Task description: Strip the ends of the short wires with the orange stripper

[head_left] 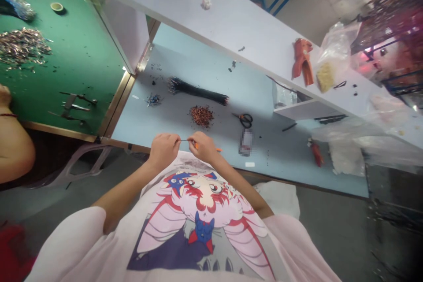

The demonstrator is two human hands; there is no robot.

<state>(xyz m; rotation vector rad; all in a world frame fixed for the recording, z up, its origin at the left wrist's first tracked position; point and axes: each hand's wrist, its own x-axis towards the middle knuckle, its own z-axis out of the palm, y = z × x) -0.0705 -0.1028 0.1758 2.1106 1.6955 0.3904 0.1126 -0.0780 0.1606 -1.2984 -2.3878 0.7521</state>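
Close to the front edge of the light blue table (132,125), my left hand (165,147) pinches one end of a thin dark wire (184,140). The other end is in the closed fingers of my right hand (201,146), which also has an orange-handled tool (197,145) against its palm. Beyond the hands lies a pile of small copper-coloured pieces (201,116). Behind that pile is a long bundle of black wires (200,91). Black-handled scissors (245,120) rest to the right, with a blurred phone-like object (246,142) nearer the front.
A white shelf (231,22) crosses above the table, bearing an orange tool (302,61) and a plastic bag (337,48). At left, a green table (82,61) holds a metal-piece pile (24,48); another person's arm (15,150) is beside it. A red-handled tool (316,153) lies right.
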